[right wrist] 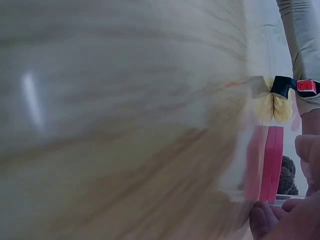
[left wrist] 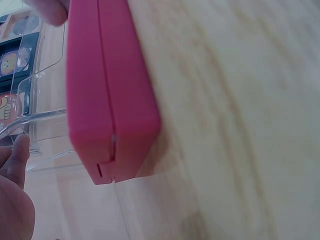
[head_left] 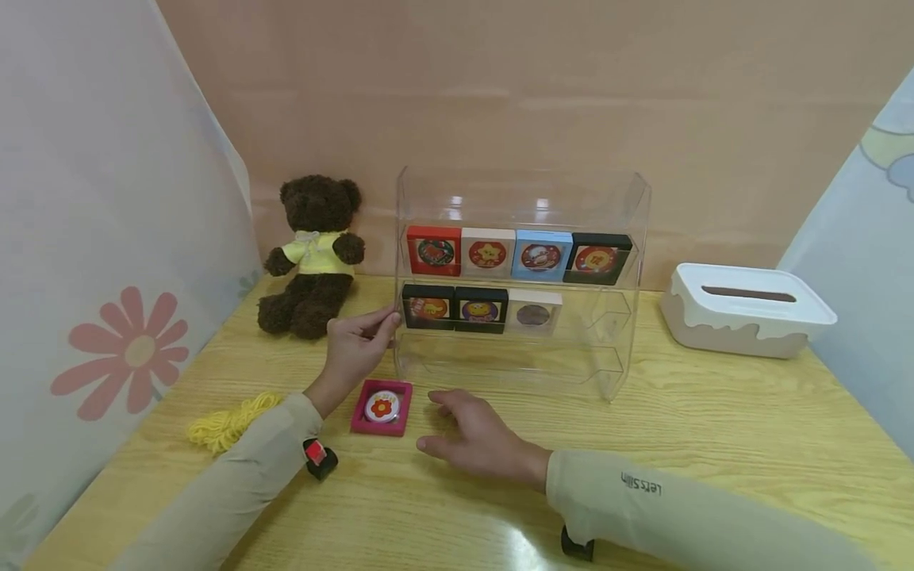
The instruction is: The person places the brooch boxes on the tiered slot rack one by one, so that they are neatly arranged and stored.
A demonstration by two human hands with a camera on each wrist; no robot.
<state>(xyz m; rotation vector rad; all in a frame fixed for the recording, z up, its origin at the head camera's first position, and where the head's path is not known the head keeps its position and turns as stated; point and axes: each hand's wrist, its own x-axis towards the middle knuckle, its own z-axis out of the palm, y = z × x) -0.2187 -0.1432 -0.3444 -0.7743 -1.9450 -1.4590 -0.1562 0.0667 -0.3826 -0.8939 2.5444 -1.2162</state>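
Note:
My left hand (head_left: 355, 342) pinches the left side edge of a clear acrylic display rack (head_left: 500, 184), next to its lower row of cases. Square framed badge cases fill two tiers: red (head_left: 434, 251), cream, light blue and black above; two black and a cream one (head_left: 535, 312) below. A pink case (head_left: 359, 424) with a red-flower badge (head_left: 382, 407) lies flat on the table, its thick side close up in the left wrist view. Just right of it my right hand (head_left: 474, 436) hovers with thumb and fingers apart, holding nothing.
A brown teddy bear (head_left: 312, 258) in a yellow top sits left of the rack. Yellow yarn (head_left: 232, 422) lies near my left forearm. On the right stands a tissue box (head_left: 746, 313) with a white lid. A fabric backdrop (head_left: 528, 95) hangs behind the table.

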